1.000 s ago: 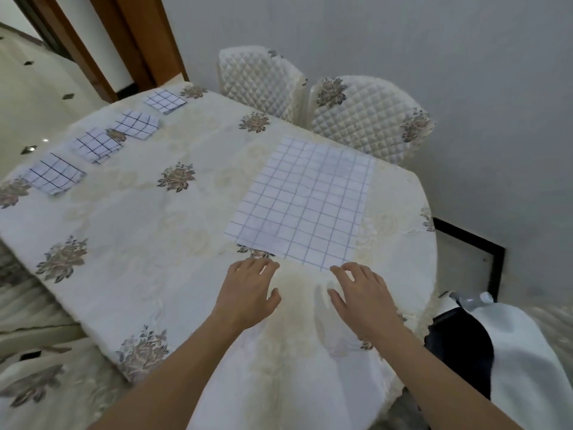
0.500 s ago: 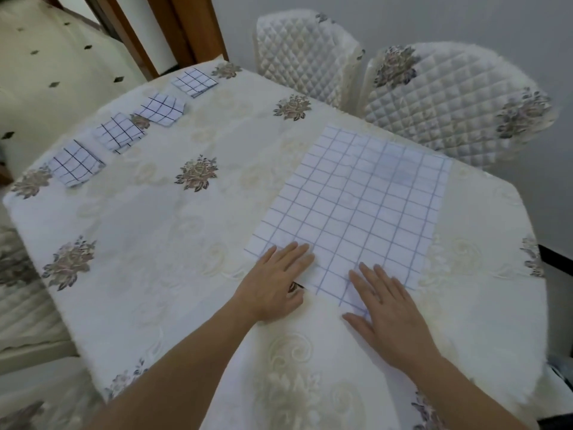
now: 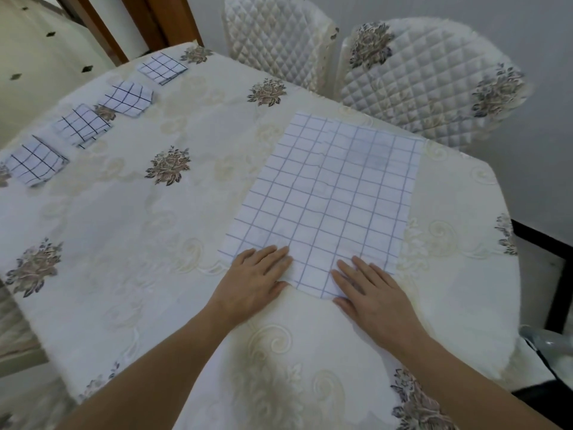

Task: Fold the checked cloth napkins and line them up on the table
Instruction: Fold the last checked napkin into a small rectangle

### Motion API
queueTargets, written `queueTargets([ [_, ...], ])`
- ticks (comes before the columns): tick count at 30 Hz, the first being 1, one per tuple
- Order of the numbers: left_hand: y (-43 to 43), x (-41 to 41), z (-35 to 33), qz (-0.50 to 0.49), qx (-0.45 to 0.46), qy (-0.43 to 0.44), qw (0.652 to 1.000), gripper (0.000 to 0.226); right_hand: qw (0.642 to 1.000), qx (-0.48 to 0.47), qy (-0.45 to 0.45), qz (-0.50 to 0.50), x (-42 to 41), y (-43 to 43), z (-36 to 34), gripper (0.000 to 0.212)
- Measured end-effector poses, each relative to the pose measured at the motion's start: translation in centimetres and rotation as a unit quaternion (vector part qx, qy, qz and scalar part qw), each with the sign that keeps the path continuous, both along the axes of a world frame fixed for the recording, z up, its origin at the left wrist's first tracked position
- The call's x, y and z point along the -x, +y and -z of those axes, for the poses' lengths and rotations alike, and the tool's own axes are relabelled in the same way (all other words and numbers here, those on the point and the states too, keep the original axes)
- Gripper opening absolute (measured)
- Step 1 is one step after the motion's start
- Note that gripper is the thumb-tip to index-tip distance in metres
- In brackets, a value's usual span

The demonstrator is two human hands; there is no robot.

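Four folded napkins (image 3: 127, 98): lined up along the desk's (image 3: 124, 243) far-left edge.
Open napkin (image 3: 328, 197): lies flat on the right, far edge near the desk rim.
Hidden: bits of its near edge, under both hands.
Left hand (image 3: 254, 280): fingers straight, pressing the napkin.
Right hand (image 3: 372, 293): same, flat, gripping nothing.
Open room: loads of bare tablecloth between the napkin and the row.

Your L hand (image 3: 254, 282) lies palm down, fingers (image 3: 269, 259) straight & close together, pointing fwd and a bit right, thumb out toward the R hand (image 3: 376, 294). That one's palm down too, fingers (image 3: 362, 271) straight, slightly fanned, pointing fwd-left, thumb out toward the L. Hands sit side by side, near each other, not touching. Wrists straight. Bare L forearm (image 3: 155, 377) & R forearm (image 3: 465, 370) come in from the bottom corners, converging.
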State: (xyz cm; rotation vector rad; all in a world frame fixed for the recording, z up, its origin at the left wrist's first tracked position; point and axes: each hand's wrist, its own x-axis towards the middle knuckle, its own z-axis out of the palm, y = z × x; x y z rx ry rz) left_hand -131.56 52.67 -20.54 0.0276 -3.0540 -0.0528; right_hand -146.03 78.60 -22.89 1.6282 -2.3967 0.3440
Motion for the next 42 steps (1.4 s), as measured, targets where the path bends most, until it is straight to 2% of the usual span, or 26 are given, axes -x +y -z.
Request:
queueTargets([
  [2,-0.4,0.0,0.1,0.016,0.004,0.009,1.000,0.043,1.000,0.000,0.007,-0.003,0.0,0.2,0.1,0.040],
  [5,-1.4,-0.3,0.2,0.034,-0.006,0.010,0.999,0.054,1.000,0.011,0.000,0.000,0.0,0.2,0.3,0.037],
  [7,-1.9,-0.4,0.1,0.028,-0.023,0.029,0.999,0.049,0.999,0.026,-0.020,0.014,-0.2,0.1,0.3,0.037],
  [10,-1.5,-0.2,0.0,-0.002,-0.049,0.063,0.997,0.036,0.997,0.025,-0.058,0.040,-1.1,-0.1,0.3,0.049],
  [14,0.6,-0.9,-0.4,-0.012,-0.057,0.072,0.996,0.030,0.995,-0.012,-0.081,0.055,-2.8,-0.3,0.1,0.066],
  [21,5.2,-5.9,-1.9,-0.019,-0.101,0.078,0.992,0.021,0.992,0.022,-0.121,0.021,-4.5,3.4,-0.4,0.048],
  [26,5.5,-10.5,-1.3,-0.004,-0.066,0.012,0.998,0.058,0.989,-0.023,-0.144,-0.018,-6.8,7.0,-1.0,0.054],
  [28,5.7,-11.5,-1.0,-0.002,-0.068,-0.018,0.998,0.065,0.986,-0.050,-0.159,-0.017,-7.7,7.9,-1.4,0.056],
  [33,6.6,-14.0,-0.6,0.019,-0.104,-0.080,0.991,0.053,0.978,-0.094,-0.187,-0.010,-9.7,10.2,-2.0,0.052],
  [42,9.1,-20.1,-3.0,-0.001,-0.131,-0.137,0.982,0.055,0.967,-0.099,-0.236,0.014,-14.8,13.8,-2.5,0.046],
])
